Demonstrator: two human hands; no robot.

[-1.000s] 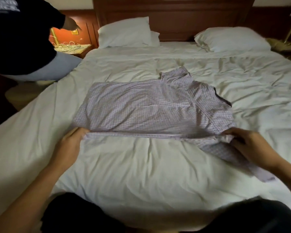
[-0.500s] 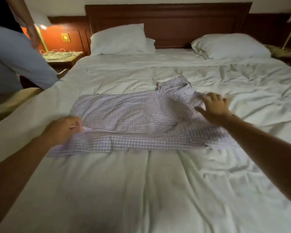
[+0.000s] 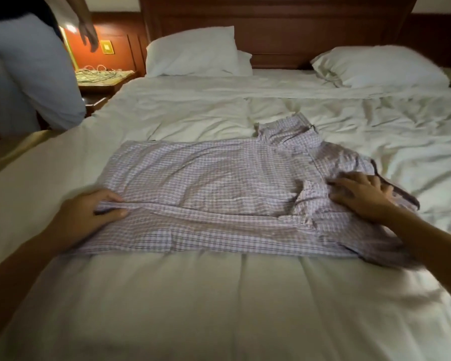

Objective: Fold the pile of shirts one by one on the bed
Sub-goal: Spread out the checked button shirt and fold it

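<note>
Both hands are on the checked shirt [image 3: 219, 183], which lies spread across the middle of the frame on the white bed [image 3: 219, 308], its collar pointing toward the top. At centre left the left hand [image 3: 86, 214] pinches a ridge of fabric at the shirt's left edge between thumb and curled fingers. At centre right the right hand [image 3: 362, 198] rests palm down, fingers spread, on the bunched cloth. Another person [image 3: 31, 74] stands by a nightstand [image 3: 102, 79] in the upper left.
</note>
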